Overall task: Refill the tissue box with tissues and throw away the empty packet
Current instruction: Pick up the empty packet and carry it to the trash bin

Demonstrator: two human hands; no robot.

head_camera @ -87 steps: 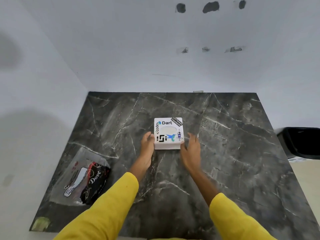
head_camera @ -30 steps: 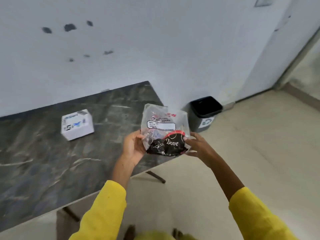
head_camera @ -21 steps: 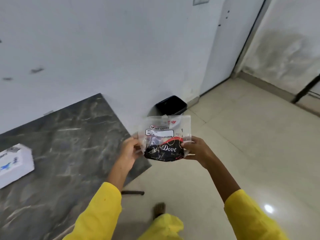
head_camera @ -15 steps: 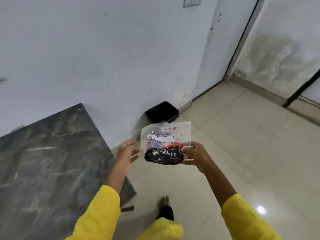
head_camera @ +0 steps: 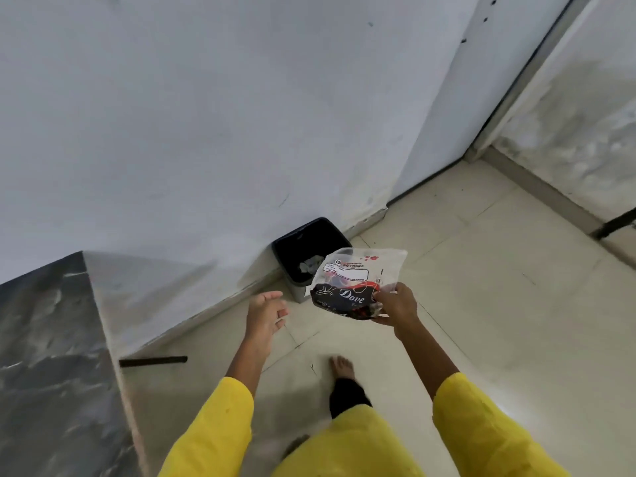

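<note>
The empty tissue packet (head_camera: 351, 284) is clear plastic with a black and red "Dove" print. My right hand (head_camera: 395, 304) grips its lower right corner and holds it in the air, just in front of and right of the black bin (head_camera: 330, 232). The bin stands on the floor against the white wall and has crumpled paper inside. My left hand (head_camera: 266, 313) hangs free to the left of the packet, fingers apart and holding nothing. The tissue box is out of view.
The dark marble table (head_camera: 51, 356) fills the lower left, its corner close to my left arm. A black table leg foot (head_camera: 153, 361) lies on the tiled floor. My bare foot (head_camera: 342, 368) is planted on the tiles below the packet. A door frame (head_camera: 516, 80) stands at the right.
I have turned from the table and stepped toward the bin. My left hand has let go of the packet, which is now in my right hand only and closer to the bin.
</note>
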